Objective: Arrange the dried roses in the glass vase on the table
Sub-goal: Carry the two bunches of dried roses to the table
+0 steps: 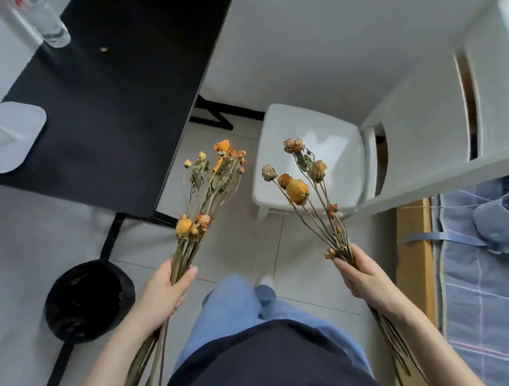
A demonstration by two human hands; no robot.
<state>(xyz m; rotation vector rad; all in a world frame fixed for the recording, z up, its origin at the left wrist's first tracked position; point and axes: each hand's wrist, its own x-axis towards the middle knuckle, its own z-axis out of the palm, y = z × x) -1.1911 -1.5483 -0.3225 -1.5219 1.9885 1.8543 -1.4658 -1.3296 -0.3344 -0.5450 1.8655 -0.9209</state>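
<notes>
Left hand [163, 293] and right hand [359, 276] each clench a dried rose bunch [207, 195], blooms above the fingers, likely split for the glass vase [45, 21].

Head cam, looking steeply down.

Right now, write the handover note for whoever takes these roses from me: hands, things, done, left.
Left hand: grips the left bunch of dried roses.
Right hand: grips the right bunch.
Glass vase: on the black table, far left corner, no stems visible in it.
Done: both bunches in hand, held over the floor.
Left: carry them to the vase, set the stems in, arrange.
</notes>
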